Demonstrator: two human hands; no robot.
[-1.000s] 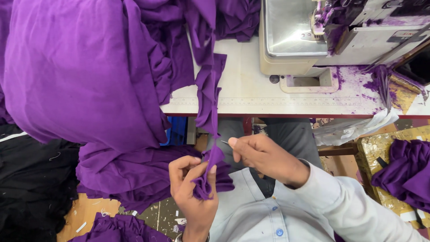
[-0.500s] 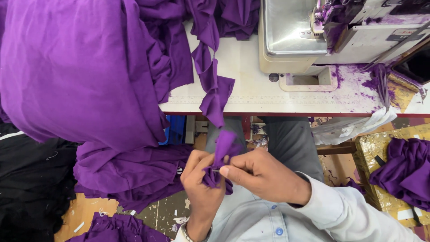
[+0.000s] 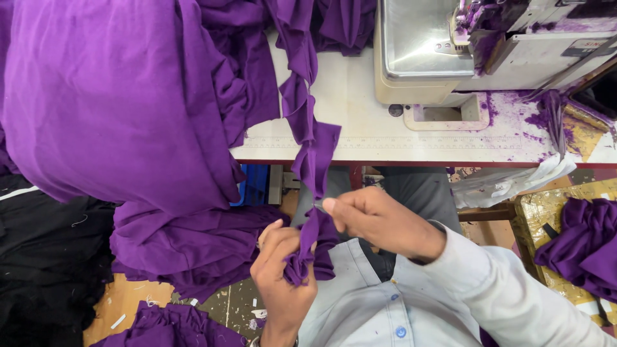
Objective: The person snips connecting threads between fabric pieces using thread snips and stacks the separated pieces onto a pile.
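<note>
A long narrow purple fabric strip point(image 3: 307, 138) runs from the sewing table down over its front edge to my lap. My left hand point(image 3: 281, 273) is closed around the bunched lower end of the strip. My right hand point(image 3: 379, 218) pinches the strip just above that bunch, thumb and forefinger together, with what looks like a small metal tool at the fingertips. Both hands are over my lap, in front of the table's edge.
A large pile of purple cloth point(image 3: 116, 103) covers the table's left side and hangs down. A sewing machine point(image 3: 450, 45) stands at the back right on the white table point(image 3: 385, 138). More purple cloth point(image 3: 581, 244) lies at the right, black fabric point(image 3: 38, 257) at the left.
The hands came together on the strip half a second ago; now my right hand has lifted slightly and the bunch has slid lower into my left hand. The strip on the table has shifted.
</note>
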